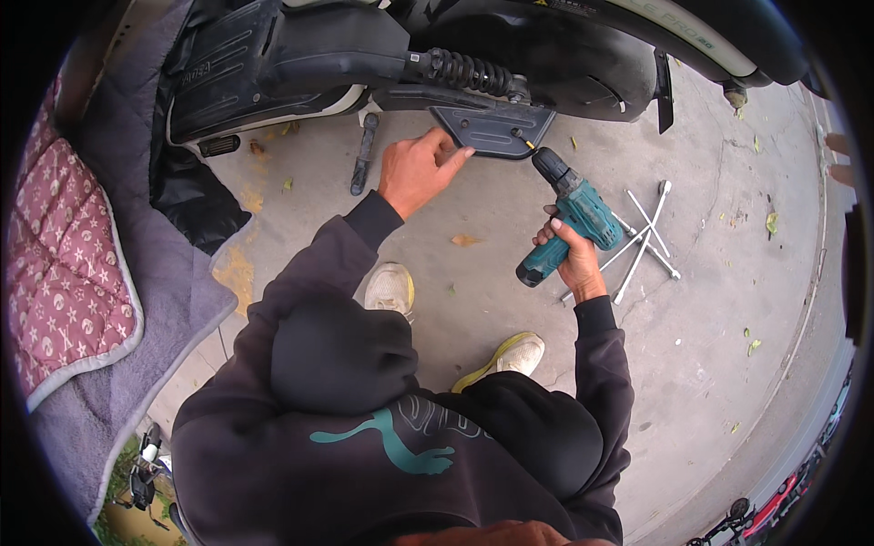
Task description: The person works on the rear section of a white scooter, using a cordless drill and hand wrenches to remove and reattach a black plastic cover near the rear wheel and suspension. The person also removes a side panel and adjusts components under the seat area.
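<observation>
In my right hand (577, 253) is a teal and black cordless drill (590, 217), held by its handle. Its chuck points up and left, and the yellow-tipped bit (529, 144) reaches a screw spot on a black plastic side plate (492, 135). Whether the bit sits in a screw is too small to tell. My left hand (417, 173) grips the plate's left lower edge, thumb laid along the front and fingers partly hidden behind it. The plate is on the side of a dark electric scooter (337, 45), below its coil-spring shock absorber (469, 73).
A metal four-way lug wrench (643, 242) lies on the concrete right of the drill. Left of my left hand, a black foot peg or stand (364, 156) sticks out from the scooter. A grey fleece cover (173, 300) with a maroon quilted side (68, 264) hangs at left.
</observation>
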`<state>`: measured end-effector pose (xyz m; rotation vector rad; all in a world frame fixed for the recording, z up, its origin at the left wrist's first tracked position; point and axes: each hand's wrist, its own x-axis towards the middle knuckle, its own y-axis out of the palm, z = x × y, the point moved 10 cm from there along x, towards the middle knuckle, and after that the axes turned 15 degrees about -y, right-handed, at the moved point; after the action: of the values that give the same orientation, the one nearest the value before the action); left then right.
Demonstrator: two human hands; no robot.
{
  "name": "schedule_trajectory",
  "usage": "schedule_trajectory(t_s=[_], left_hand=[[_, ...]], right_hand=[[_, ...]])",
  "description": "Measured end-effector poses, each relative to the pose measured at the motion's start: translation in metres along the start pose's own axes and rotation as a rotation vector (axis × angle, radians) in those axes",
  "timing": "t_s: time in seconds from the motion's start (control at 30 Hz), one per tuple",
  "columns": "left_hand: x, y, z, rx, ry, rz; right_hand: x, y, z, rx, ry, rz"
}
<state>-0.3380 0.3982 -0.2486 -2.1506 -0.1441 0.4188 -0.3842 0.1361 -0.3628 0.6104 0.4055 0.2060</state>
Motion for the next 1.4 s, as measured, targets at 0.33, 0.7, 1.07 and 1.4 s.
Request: schedule_trajectory(t_s=[0.33,0.7,1.07,1.4], left_hand=[[-0.077,0.083,-0.061,-0.099,0.637,0.443],[-0.080,0.266,-0.056,0.182,0.645,0.623],[-0.064,0.232,-0.015,0.028,0.445,0.567],[0.019,0.077,0.042,-1.325,-0.302,0.578]], right_hand=[[-0.113,-0.007,0.000,-0.038,0.161,-0.089],[-0.250,-0.135,0.023,-0.153,0.086,-0.582],[-0.157,-0.057,0.101,-0.547,0.030,-0.375],[-0.060,0.051,0.133,-0.528,0.043,-0.221]])
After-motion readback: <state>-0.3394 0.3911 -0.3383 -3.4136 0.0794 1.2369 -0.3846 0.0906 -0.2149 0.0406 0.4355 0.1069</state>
